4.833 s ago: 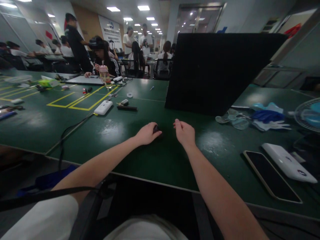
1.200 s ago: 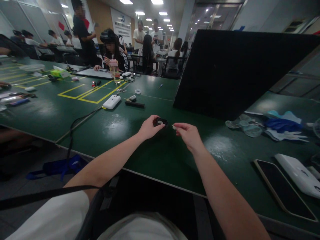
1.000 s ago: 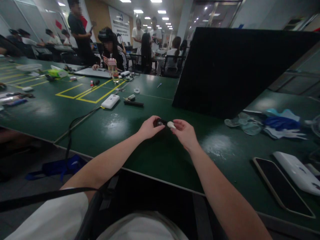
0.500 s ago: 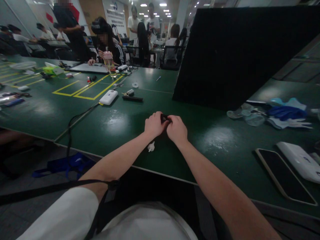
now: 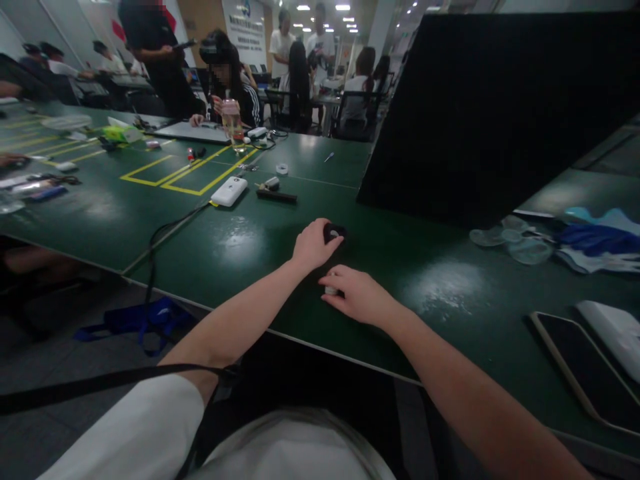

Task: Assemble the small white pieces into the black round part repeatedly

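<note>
Blk obj point(image 5: 335, 233) unclear; wht pc point(image 5: 331, 290) ptly hid by R hand point(image 5: 356, 293).

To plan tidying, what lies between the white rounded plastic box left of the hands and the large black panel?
In the head view, a thin black bar and, behind it, a small pale cylindrical piece lie there.

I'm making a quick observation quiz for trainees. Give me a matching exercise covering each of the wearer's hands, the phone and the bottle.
Things
1. Left hand
2. Right hand
3. Phone
4. Bottle

States
A. Has a pink top
B. Fingers at a small white piece
C. Has a dark screen
D. Holding a small black object

Pairs: 1-D, 2-B, 3-C, 4-A
</note>
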### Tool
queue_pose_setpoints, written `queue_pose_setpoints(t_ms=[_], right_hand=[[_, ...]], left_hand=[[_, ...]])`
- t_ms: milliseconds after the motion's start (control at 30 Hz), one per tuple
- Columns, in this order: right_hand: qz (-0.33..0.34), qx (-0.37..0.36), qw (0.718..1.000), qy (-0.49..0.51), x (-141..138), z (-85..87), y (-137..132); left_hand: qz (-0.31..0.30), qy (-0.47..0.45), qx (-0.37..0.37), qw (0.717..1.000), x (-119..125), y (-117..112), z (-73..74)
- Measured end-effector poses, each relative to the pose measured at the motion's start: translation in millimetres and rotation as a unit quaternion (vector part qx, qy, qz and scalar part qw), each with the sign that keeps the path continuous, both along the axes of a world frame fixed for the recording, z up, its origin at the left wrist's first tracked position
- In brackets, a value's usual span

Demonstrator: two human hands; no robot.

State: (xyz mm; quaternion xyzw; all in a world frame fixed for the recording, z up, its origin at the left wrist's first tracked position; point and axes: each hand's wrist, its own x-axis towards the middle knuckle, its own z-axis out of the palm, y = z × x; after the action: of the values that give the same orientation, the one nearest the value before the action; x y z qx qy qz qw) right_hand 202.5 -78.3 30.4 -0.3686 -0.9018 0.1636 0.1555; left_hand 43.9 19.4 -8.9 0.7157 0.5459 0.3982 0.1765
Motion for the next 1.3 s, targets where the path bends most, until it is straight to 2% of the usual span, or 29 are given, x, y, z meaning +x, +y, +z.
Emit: queue_pose_setpoints(t_ms=[133, 200, 267, 333, 433, 533, 700, 900, 1067, 1300], right_hand=[[-0.16, -0.003, 0.984, 0.077, 14, 8.1, 36], [-0.257, -0.002, 0.953, 0.161, 18, 7.6, 55], [-0.299, -0.001, 0.926, 0.232, 17, 2.2, 66], [-0.31, 0.01, 0.913, 0.266, 15, -5.9, 69], [-0.298, 0.055, 0.918, 0.255, 12, -16.3, 63], [-0.298, 0.053, 0.918, 0.256, 14, -19.9, 56], [-0.289, 0.017, 0.922, 0.259, 19, -15.6, 52], [-0.258, 0.045, 0.913, 0.313, 20, -9.2, 46], [-0.254, 0.02, 0.931, 0.262, 18, -10.5, 47], [-0.269, 0.022, 0.925, 0.269, 18, -12.7, 47]], left_hand=[[-0.003, -0.009, -0.004, 1.0, -4, 1, 2.0], [-0.011, -0.012, -0.005, 1.0, -5, -1, 4.2], [-0.025, -0.012, -0.008, 1.0, -6, -3, 6.5], [-0.045, -0.011, -0.008, 0.999, -7, -6, 8.4], [-0.09, -0.017, -0.006, 0.996, -9, -8, 10.2], [-0.119, -0.024, -0.009, 0.993, -8, -12, 11.7], [-0.123, -0.034, -0.02, 0.992, -4, -18, 13.3], [-0.111, -0.067, -0.004, 0.992, -3, -18, 9.6], [-0.111, -0.072, -0.012, 0.991, -4, -13, 5.1], [-0.129, -0.077, 0.0, 0.989, -4, -15, 5.0]])
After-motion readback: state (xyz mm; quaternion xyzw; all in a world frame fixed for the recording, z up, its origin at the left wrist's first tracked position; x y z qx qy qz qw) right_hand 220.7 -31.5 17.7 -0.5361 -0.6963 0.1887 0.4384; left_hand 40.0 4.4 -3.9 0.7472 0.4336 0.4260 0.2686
